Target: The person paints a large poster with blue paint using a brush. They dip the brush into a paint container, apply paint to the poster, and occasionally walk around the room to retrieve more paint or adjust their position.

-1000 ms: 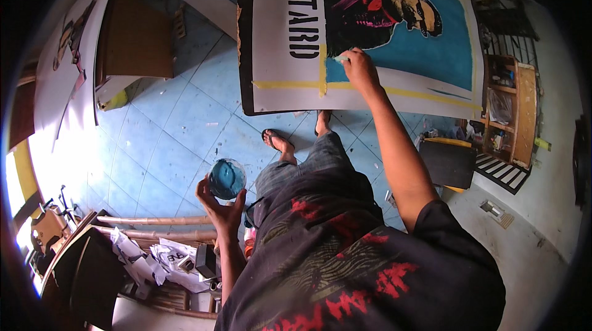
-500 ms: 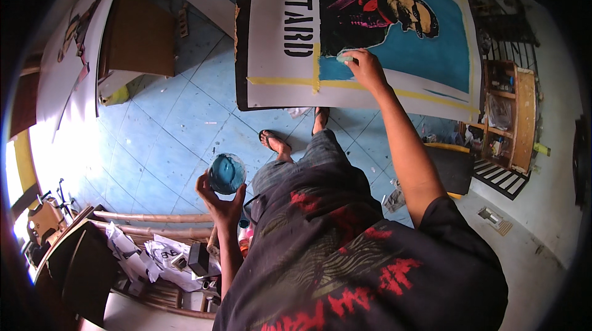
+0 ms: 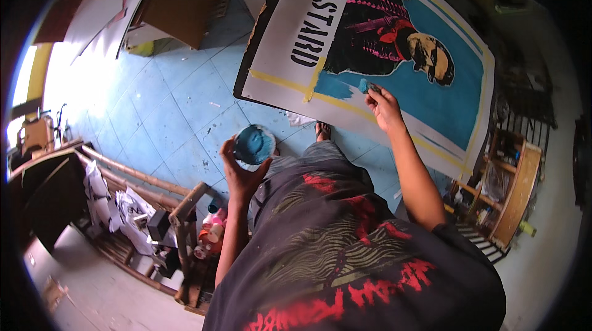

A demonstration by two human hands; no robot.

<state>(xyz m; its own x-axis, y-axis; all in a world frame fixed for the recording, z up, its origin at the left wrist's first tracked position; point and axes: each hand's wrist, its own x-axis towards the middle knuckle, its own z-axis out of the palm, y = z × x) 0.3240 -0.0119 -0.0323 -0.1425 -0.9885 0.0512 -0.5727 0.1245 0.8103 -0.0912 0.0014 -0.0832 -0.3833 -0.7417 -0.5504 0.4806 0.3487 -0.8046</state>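
Observation:
My left hand (image 3: pixel 243 178) is wrapped round a clear cup of teal paint (image 3: pixel 253 143), held low over the floor. My right hand (image 3: pixel 385 109) pinches a small blue-stained pad (image 3: pixel 363 87), perhaps a sponge, at the lower part of a large poster (image 3: pixel 276 41). The poster carries a stencilled figure (image 3: pixel 376 35) in black, pink and red on teal, black lettering on white, and yellow tape (image 3: pixel 277 83) along its borders. Streaky teal shows just left of the pad. Whether the pad touches the surface is unclear. My fingertips are partly hidden by what they hold.
Large boards (image 3: pixel 92 16) stand at upper left. Blue tiled floor (image 3: pixel 160 103) lies under me, my sandalled foot (image 3: pixel 322 132) below the poster. A bamboo bench (image 3: pixel 132 177) with papers and containers is at lower left, a wooden shelf (image 3: pixel 521 189) and metal rack (image 3: pixel 524 127) at right.
The view has turned, shifting the scene. My right hand with the pad has moved right along the poster's lower teal edge, down in the picture. My left hand still holds the cup.

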